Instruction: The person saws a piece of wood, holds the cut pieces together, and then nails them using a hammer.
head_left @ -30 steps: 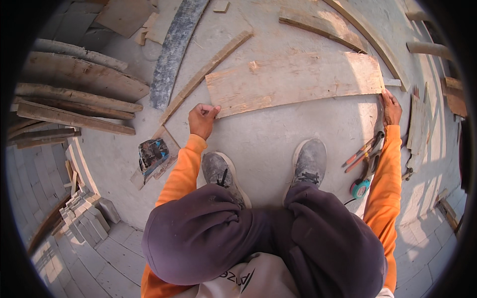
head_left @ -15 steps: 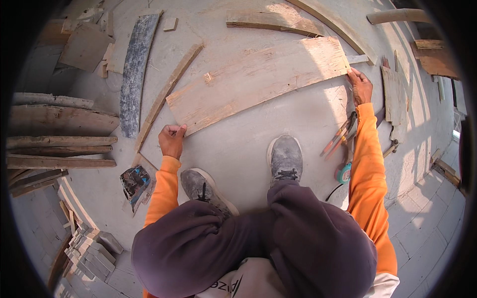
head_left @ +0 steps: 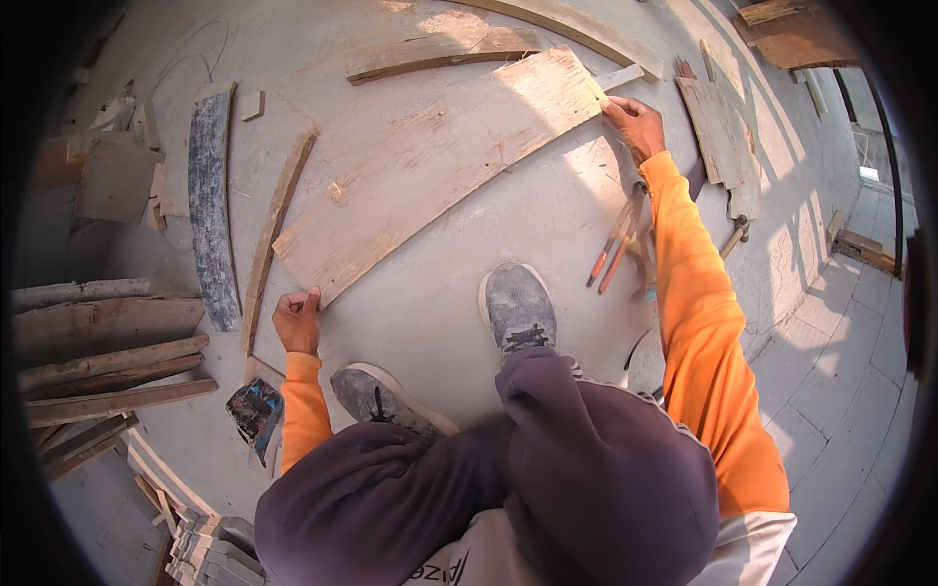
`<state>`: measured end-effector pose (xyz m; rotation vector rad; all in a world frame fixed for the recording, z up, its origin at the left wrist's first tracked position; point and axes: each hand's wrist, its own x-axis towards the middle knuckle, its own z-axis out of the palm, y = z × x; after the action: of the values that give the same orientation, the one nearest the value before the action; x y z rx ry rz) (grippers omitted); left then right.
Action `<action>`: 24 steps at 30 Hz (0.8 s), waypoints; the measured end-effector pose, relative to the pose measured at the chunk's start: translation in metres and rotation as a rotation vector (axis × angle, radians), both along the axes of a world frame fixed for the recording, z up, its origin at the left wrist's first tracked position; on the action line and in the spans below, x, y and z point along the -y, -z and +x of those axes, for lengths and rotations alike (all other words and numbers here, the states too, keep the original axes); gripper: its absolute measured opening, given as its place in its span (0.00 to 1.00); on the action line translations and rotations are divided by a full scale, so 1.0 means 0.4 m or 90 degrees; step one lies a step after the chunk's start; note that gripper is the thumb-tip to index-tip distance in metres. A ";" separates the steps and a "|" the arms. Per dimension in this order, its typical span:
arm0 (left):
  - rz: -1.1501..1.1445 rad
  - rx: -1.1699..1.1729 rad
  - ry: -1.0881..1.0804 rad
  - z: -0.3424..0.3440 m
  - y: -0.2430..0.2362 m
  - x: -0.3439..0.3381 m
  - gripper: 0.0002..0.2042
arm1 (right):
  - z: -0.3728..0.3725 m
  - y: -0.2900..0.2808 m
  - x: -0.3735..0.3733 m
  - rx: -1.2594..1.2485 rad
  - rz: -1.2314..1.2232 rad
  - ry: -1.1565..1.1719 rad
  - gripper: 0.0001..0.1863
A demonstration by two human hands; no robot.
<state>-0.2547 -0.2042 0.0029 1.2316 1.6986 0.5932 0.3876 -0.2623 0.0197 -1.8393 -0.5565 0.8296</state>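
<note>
A long, pale, rough plywood board [head_left: 430, 166] lies slanted across the concrete floor, its far right end raised toward the back. My left hand [head_left: 299, 318] is closed on its near left corner, thumb on top. My right hand [head_left: 635, 125] grips the far right corner. Just below my right hand, beside the orange sleeve, are orange-handled tools [head_left: 611, 244] like pliers or cutters, partly hidden by my arm. A narrow wooden batten [head_left: 272, 239] lies left of the board.
A dark stained plank [head_left: 213, 210] and stacked timbers [head_left: 107, 366] lie left, above grey blocks [head_left: 200, 552]. More battens [head_left: 445, 51] lie beyond the board. Broken wood [head_left: 713, 137] and a hammer [head_left: 735, 234] lie right. A black-and-blue object [head_left: 254, 415] sits by my left arm.
The view has turned, and the board appears more steeply slanted. Both hands keep hold of it; the right has moved up and leftward in view, the left downward and leftward.
</note>
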 end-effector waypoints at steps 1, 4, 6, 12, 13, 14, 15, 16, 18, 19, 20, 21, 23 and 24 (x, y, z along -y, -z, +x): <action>0.002 0.014 -0.011 -0.010 0.005 0.003 0.11 | -0.014 -0.020 0.002 0.015 -0.016 -0.012 0.19; 0.007 0.035 -0.021 -0.035 0.020 0.011 0.11 | -0.011 -0.114 0.083 0.132 -0.062 -0.044 0.24; 0.014 0.016 0.002 -0.042 0.029 0.009 0.12 | 0.013 -0.169 0.183 0.224 -0.113 -0.066 0.25; 0.146 -0.104 0.030 -0.020 0.021 0.043 0.13 | 0.044 -0.205 0.537 0.503 -0.479 0.037 0.18; 0.191 -0.141 0.026 -0.013 0.014 0.055 0.14 | 0.060 -0.170 0.595 0.524 -0.493 0.113 0.19; 0.227 -0.179 0.036 -0.006 0.013 0.061 0.14 | 0.082 -0.124 0.654 0.543 -0.501 0.186 0.21; 0.257 -0.211 0.048 0.014 0.026 0.067 0.14 | 0.124 -0.068 0.761 0.564 -0.579 0.198 0.24; 0.288 -0.256 0.056 0.027 0.029 0.073 0.15 | 0.161 -0.021 0.849 0.577 -0.652 0.200 0.27; 0.299 -0.267 0.077 0.036 0.002 0.072 0.13 | 0.151 0.060 0.897 0.408 -0.718 0.218 0.30; 0.296 -0.241 0.073 0.037 -0.002 0.073 0.13 | 0.163 0.073 0.926 0.360 -0.649 0.193 0.29; 0.297 -0.213 0.069 0.039 -0.007 0.068 0.12 | 0.173 0.084 0.939 0.389 -0.646 0.152 0.28; 0.270 -0.190 0.059 0.046 -0.011 0.063 0.12 | 0.184 0.087 0.952 0.422 -0.644 0.113 0.28; 0.245 -0.141 0.038 0.049 -0.007 0.063 0.11 | 0.225 0.066 0.952 0.342 -0.558 0.237 0.23; 0.253 -0.129 0.033 0.042 -0.006 0.063 0.11 | 0.236 0.051 0.927 0.225 -0.516 0.377 0.23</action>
<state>-0.2377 -0.2294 0.0053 1.6592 1.7599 0.8256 0.4821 -0.6330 -0.0008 -2.7231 0.1806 0.3224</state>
